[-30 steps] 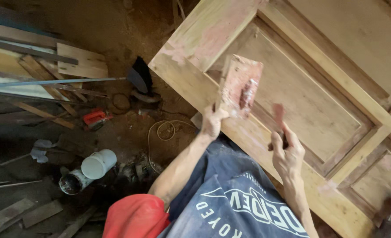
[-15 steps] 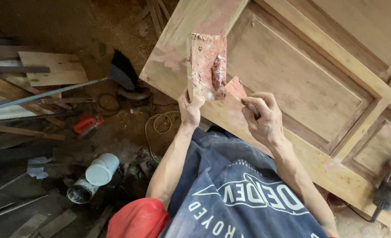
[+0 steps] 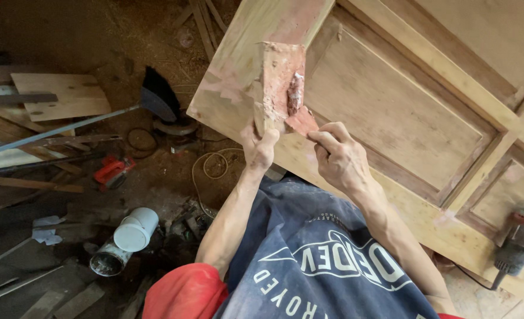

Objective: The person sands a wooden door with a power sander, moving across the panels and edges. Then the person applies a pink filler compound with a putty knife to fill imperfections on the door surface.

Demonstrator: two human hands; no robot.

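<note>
Left hand [image 3: 260, 147] grips a putty-smeared wooden board [image 3: 279, 82] at frame centre. Right hand [image 3: 338, 156] pinches a small scraper [image 3: 302, 122] against it. Loose putty [image 3: 295, 94] may drop onto the panelled door [image 3: 392, 112] if the board tilts.

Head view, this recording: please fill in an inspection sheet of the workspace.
Surface: pale panelled wooden door, pink filler smears near its corner.
Job's things: filler-caked wooden board held upright by left hand; small pink scraper blade pinched in right hand fingers, touching the board.
Clutter: white plastic tub, metal tin, red tool, black broom, timber offcuts.
Cables: coiled cord on floor.
Surroundings: dirt floor; grey power sander on door.
</note>
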